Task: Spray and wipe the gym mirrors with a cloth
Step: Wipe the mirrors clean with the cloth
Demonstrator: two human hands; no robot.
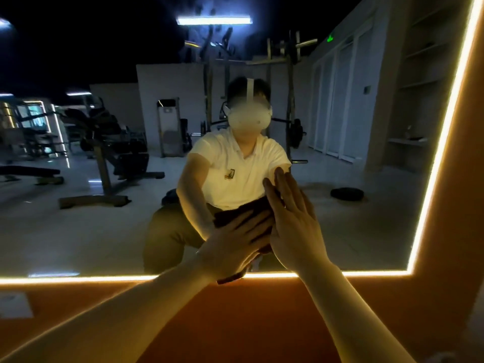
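Pressing flat with fingers spread, the left hand pins a dark maroon cloth against the large wall mirror, low down, just above its bottom edge. The right hand lies just beside it, fingers straight and close together, seemingly laid on the glass and holding nothing. So the cloth sits under the left palm, with one corner hanging below the glowing warm-white light strip that frames the mirror. No spray bottle is in view.

This looks like the wiping step. To do it well, I would keep the whole palm behind the cloth so the pressure is even, and work in overlapping passes right into the lower corner by the strip. The bare right palm is likely to leave prints, so lift it off or wipe over that patch last.

Below the strip runs a plain orange wall with a white socket plate at far left. The glass reflects gym machines, a weight rack and a kneeling person in a white polo shirt. The small chest badge and a green sign up high are both too blurred to read.
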